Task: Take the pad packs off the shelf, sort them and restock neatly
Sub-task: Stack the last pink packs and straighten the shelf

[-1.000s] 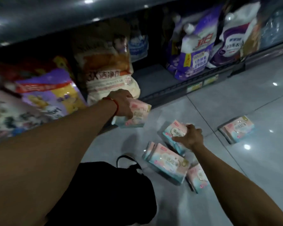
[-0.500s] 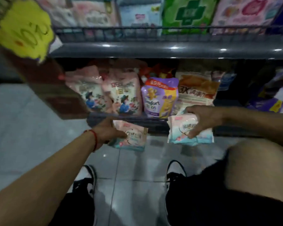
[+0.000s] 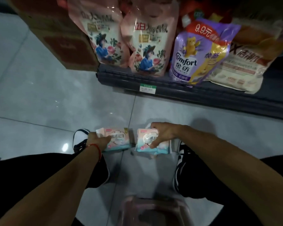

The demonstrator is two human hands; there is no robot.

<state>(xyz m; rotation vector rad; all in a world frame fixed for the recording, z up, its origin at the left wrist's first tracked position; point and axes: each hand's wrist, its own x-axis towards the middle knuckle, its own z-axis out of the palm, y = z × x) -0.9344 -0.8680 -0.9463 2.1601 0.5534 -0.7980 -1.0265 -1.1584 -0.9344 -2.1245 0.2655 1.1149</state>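
The left hand (image 3: 97,140) has its fingers (image 3: 107,139) curled on one pad pack (image 3: 117,138). The right hand (image 3: 163,133) has its fingers (image 3: 153,145) wrapped on another pad pack (image 3: 147,142). Both packs sit side by side, low over the floor (image 3: 39,103), near the shelf (image 3: 186,93).

— What's underfoot?
— Grey glossy floor (image 3: 39,98) tiles, with a grout line running from 12 to 6 through the middle and another crossing at 9. A bright spot of lamp glare sits at 8.
— And higher up?
— A dark shelf (image 3: 203,97) from 12 to 3, with a green-and-white price tag (image 3: 147,88) on its front edge. Refill pouches (image 3: 147,44) stand on it in a row.
— Anything at 11?
— A brown carton (image 3: 64,38), standing on the floor, just beside the shelf's end. Light is dim throughout.
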